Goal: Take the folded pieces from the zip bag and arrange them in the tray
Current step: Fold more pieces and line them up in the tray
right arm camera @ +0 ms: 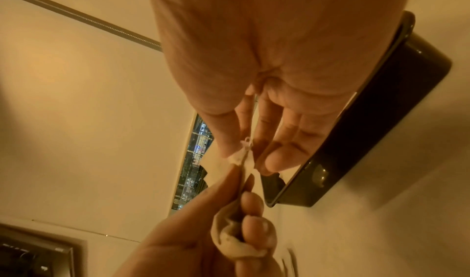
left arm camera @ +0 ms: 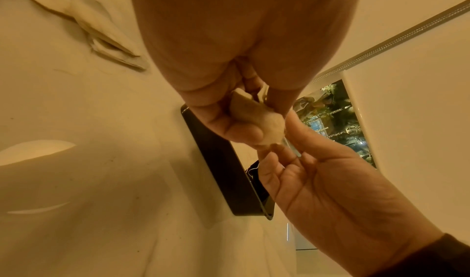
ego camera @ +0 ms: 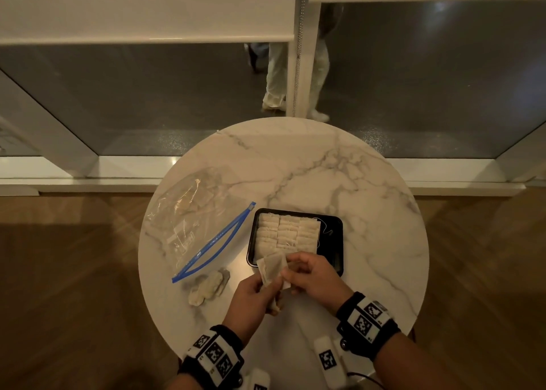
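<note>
Your left hand (ego camera: 251, 296) and right hand (ego camera: 313, 274) meet over the round marble tabletop (ego camera: 339, 182), both pinching a few pale folded pieces (ego camera: 273, 267) at the near edge of the black tray (ego camera: 335, 236), which already holds rows of them. The open zip bag (ego camera: 192, 221) lies to the left, a small loose pile (ego camera: 208, 287) beside it.

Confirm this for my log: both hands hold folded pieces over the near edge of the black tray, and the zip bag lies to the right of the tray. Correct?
Not quite. The head view shows the zip bag to the left of the black tray, not the right. The rest holds: the left hand and right hand hold folded pieces over the tray's near edge.
</note>
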